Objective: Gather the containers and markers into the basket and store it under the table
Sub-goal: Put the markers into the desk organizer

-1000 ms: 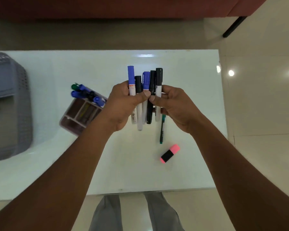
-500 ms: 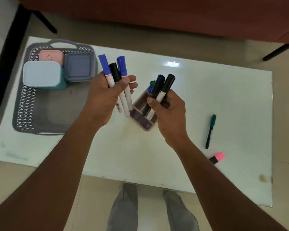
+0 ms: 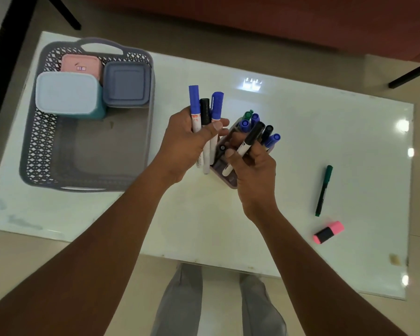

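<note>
My left hand (image 3: 187, 144) grips three markers (image 3: 205, 112), two blue-capped and one black, held upright. A single black-capped marker (image 3: 249, 141) is in my right hand (image 3: 252, 170), tilted over a small purple marker holder (image 3: 230, 183) that holds several blue, green and black markers (image 3: 252, 120). The grey lattice basket (image 3: 41, 146) stands at the table's left, with a light blue container (image 3: 67, 93), a pink container (image 3: 80, 65) and a purple container (image 3: 126, 84) at its far end. A green pen (image 3: 323, 190) and a pink highlighter (image 3: 328, 232) lie on the table to the right.
The white glossy table (image 3: 301, 132) ends just in front of my legs (image 3: 180, 304). A dark red sofa (image 3: 252, 18) runs along the far side, with black furniture legs (image 3: 66, 13) on the tiled floor. The near half of the basket holds nothing.
My hands have parted, splitting the marker bundle: three stay in the left hand, and the right hand went from two black markers to one, dropping lower over the holder. My view swung left, showing the basket.
</note>
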Available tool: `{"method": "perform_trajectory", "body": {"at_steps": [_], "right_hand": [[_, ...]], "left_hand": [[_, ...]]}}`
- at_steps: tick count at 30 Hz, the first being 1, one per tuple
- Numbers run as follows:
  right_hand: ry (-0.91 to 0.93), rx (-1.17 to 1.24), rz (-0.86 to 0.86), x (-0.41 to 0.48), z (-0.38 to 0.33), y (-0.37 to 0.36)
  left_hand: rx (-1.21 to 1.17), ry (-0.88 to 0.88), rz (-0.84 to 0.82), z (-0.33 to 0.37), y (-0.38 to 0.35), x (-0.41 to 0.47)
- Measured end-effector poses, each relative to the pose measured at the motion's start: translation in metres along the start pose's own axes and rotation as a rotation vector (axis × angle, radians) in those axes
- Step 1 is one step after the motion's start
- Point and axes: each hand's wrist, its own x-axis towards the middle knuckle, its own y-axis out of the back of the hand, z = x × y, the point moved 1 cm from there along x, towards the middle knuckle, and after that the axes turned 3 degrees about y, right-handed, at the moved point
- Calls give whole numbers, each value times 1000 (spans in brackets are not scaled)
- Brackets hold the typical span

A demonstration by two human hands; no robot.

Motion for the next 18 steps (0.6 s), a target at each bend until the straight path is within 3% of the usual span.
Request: {"method": "perform_trajectory", "body": {"at_steps": [10,18], "right_hand": [[28,27,-34,-4,-2,-4],[74,-170,-118,-9,2,2]], "left_hand": [[-22,-34,76,-1,9,-1],[-48,-73,61,4,8,-7]]}}
